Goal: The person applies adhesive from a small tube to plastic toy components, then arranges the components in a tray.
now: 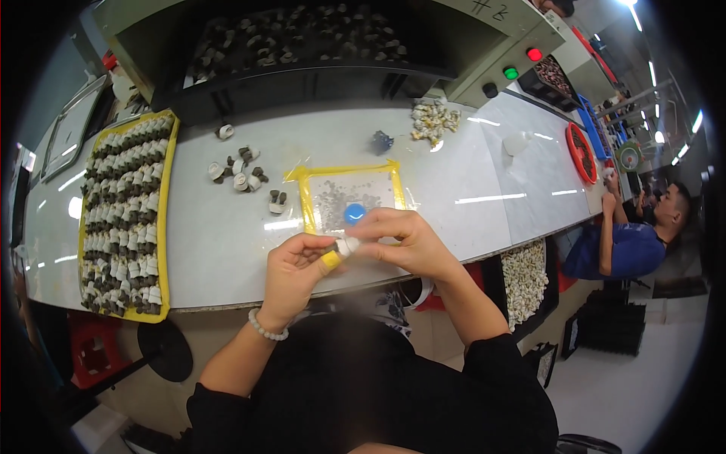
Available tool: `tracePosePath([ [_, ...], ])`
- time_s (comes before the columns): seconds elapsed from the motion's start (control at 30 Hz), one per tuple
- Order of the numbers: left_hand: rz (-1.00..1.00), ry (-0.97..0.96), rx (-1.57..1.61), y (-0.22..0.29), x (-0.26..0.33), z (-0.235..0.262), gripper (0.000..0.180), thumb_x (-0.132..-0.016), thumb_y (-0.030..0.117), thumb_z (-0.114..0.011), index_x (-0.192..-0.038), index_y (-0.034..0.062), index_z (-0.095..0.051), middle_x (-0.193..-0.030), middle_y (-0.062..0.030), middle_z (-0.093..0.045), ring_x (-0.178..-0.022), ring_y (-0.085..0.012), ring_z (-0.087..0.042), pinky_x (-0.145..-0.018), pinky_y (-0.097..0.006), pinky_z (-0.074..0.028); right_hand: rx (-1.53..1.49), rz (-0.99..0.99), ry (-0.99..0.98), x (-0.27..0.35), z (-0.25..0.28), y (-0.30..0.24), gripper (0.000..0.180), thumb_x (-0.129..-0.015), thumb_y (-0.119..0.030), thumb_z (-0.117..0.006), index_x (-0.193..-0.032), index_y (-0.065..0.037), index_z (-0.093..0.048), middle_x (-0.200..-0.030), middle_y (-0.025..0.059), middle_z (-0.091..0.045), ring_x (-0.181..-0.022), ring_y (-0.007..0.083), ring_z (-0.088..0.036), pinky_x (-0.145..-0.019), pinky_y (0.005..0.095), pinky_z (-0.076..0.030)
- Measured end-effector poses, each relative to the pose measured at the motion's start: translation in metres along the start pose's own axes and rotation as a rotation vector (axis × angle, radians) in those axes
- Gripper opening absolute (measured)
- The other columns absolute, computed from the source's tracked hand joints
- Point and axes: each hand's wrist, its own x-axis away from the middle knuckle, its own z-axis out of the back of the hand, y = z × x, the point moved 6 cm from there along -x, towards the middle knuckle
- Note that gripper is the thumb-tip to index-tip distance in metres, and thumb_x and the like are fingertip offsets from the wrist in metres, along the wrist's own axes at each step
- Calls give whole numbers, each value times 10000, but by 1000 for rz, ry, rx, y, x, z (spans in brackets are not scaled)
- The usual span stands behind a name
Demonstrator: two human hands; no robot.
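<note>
Both hands meet over the near edge of the white table. My left hand (291, 272), with yellow tape on its thumb, pinches a small white-and-dark part (346, 246). The thumb and fingers of my right hand (412, 242) close on the part's white end and hide some of it. Just beyond, a round blue cap-like piece (355, 214) sits on a pale sheet (386, 185) bordered with yellow tape. Small grey round bits are scattered on that sheet. Similar white-and-dark parts (240, 180) lie loose to the left, with a pair (277, 201) nearer the sheet.
At left, a yellow-edged tray (172, 163) holds rows of parts. A pile of whitish-yellow pieces (435, 121) and a dark blue lump (382, 141) lie farther back. A machine (484, 45) spans the far side. A black bin (556, 299) stands lower right; a person in blue (620, 250) sits beyond.
</note>
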Motion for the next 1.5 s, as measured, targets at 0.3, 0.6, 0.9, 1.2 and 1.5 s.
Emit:
tracePosePath([
  [0.3, -529, 369, -1102, 77, 53, 71, 262, -734, -95, -608, -989, -36, -594, -938, -133, -627, -802, -218, -607, -732, -302, -493, 410, -154, 566, -9, 133, 63, 201, -790, -77, -664, -976, -8, -635, -865, 67, -634, -747, 138, -584, -669, 265, -477],
  [0.6, -653, 586, -1649, 101, 54, 54, 390, -698, -18, -659, -1080, -20, -577, -1066, -173, -547, -955, -319, -529, -812, -383, -457, 527, -144, 597, -26, 143, 77, 282, -776, -68, -642, -1051, -26, -599, -860, 113, -635, -742, 228, -595, -685, 321, -472],
  [0.9, -522, 208, -1456, 78, -16, 8, 398, -723, 63, -647, -1105, -8, -556, -1007, -188, -517, -923, -320, -531, -750, -379, -470, 123, -247, 67, 12, 46, 35, 220, -791, -51, -638, -1010, -27, -651, -825, 14, -588, -668, 68, -502, -597, 210, -417],
  [1.2, -361, 171, -1490, 67, -25, 14, 225, -748, 23, -595, -969, 7, -552, -856, -146, -527, -747, -270, -567, -632, -371, -478, 637, 93, 180, 14, 37, 21, 214, -796, -62, -634, -1005, -18, -651, -852, 92, -571, -685, 201, -580, -626, 304, -477],
  [1.5, 66, -90, -10, 20, -3, 4, 328, -817, -60, -586, -1108, 24, -461, -984, -67, -530, -889, -123, -568, -763, -263, -523, 672, 149, 203, 11, 35, 20, 264, -758, -87, -690, -1006, -18, -636, -865, 95, -590, -695, 214, -598, -626, 307, -494],
])
